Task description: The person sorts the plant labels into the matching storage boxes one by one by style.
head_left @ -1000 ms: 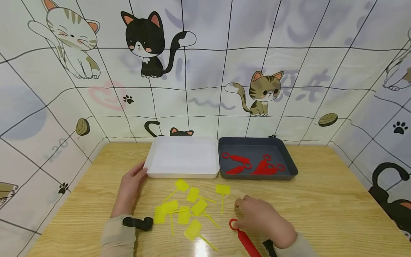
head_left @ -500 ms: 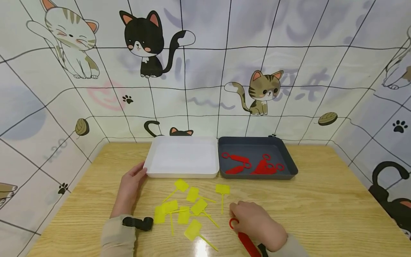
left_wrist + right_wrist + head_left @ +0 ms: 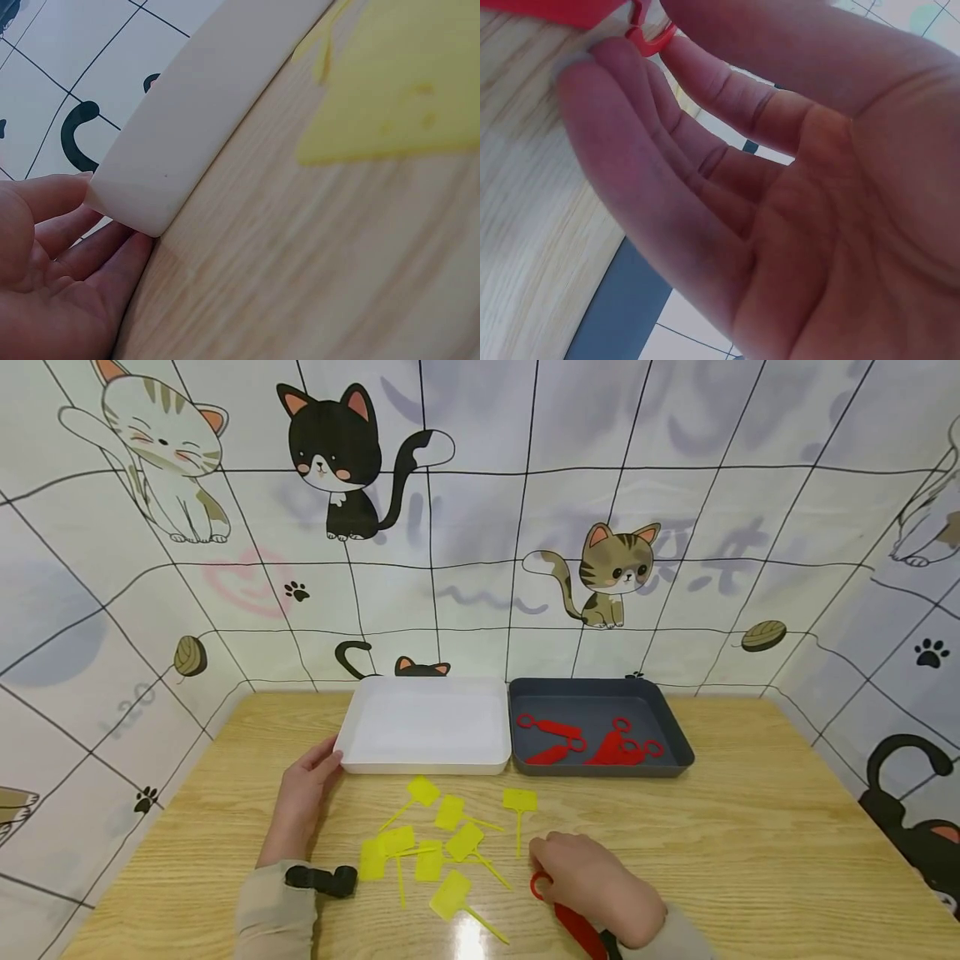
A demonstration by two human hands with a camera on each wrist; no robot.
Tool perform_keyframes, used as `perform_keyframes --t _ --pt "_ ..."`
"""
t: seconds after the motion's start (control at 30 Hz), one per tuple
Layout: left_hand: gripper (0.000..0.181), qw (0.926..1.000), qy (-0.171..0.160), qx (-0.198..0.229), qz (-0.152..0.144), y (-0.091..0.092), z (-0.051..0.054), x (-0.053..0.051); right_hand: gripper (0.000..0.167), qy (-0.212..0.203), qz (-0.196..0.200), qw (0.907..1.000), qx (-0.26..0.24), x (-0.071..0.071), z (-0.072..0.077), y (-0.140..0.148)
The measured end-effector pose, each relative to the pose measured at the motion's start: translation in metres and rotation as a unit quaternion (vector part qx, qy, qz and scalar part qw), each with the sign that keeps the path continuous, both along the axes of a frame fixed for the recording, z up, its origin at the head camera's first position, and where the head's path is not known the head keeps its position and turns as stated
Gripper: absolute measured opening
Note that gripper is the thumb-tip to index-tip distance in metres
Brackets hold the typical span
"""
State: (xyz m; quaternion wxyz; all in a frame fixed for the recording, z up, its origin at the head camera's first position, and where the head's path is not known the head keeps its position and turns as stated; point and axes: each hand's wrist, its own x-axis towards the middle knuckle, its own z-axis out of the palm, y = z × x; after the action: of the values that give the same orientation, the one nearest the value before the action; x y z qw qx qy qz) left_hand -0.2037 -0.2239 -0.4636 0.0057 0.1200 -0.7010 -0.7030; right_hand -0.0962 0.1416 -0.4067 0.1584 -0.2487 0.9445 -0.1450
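In the head view my left hand [image 3: 306, 797] holds the near left corner of a white tray [image 3: 423, 768]. The left wrist view shows its thumb and fingers at the tray's corner [image 3: 142, 195]. Over the table's near right part, my right hand [image 3: 592, 881] pinches the ring end of a flat red tag [image 3: 576, 927]. Part of the ring [image 3: 656, 41] shows at the fingertips in the right wrist view; the palm covers some of the tag. Left of that hand lie several yellow plant labels [image 3: 452, 896], some overlapping. One label [image 3: 520, 800] lies just above its fingers.
A dark grey tray [image 3: 600, 772] stands against the white tray's right side, with several red tags [image 3: 617, 747] inside. Both trays sit at the back of the wooden table [image 3: 750, 827], near a cat-print cloth wall [image 3: 480, 527]. Wood shows bare on the right.
My right hand has moved left and closed in on the red tag's ring, and the tag has shifted slightly left. My left hand stays at the white tray.
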Motion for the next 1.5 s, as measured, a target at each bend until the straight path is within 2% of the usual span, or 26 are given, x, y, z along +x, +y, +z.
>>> perform_keyframes --t 0.27,0.53,0.8,0.97,1.13,1.27,1.37,1.5 --pt "0.052 1.0000 0.001 0.008 -0.003 0.001 0.002 0.001 0.023 -0.019 0.003 0.9994 -0.029 -0.002 -0.001 0.002" --pt "0.049 0.9999 0.005 0.013 -0.005 0.002 0.002 0.000 0.025 -0.065 0.001 0.9960 -0.060 -0.007 -0.003 0.005" --pt "0.049 0.9998 0.002 0.018 -0.004 0.002 0.002 0.001 0.021 -0.069 0.026 0.9917 -0.106 -0.013 -0.006 0.012" --pt "0.049 0.9999 0.002 0.015 -0.001 0.002 0.002 0.000 0.018 -0.086 0.036 0.9869 -0.132 -0.019 -0.005 0.019" --pt "0.049 0.9999 0.006 0.016 0.000 0.000 0.002 0.000 0.011 -0.124 0.023 0.9769 -0.172 -0.026 -0.001 0.024" --pt "0.049 0.9999 0.008 0.015 -0.001 -0.002 0.002 0.000 0.006 -0.155 -0.009 0.9617 -0.226 -0.032 0.001 0.031" --pt "0.050 0.9999 0.008 0.010 -0.001 -0.002 0.002 0.000 0.005 -0.152 -0.041 0.9527 -0.260 -0.037 0.004 0.037" --pt "0.049 0.9999 0.008 0.011 -0.004 0.000 0.001 0.000 0.011 -0.131 -0.085 0.9435 -0.292 -0.040 0.009 0.046"
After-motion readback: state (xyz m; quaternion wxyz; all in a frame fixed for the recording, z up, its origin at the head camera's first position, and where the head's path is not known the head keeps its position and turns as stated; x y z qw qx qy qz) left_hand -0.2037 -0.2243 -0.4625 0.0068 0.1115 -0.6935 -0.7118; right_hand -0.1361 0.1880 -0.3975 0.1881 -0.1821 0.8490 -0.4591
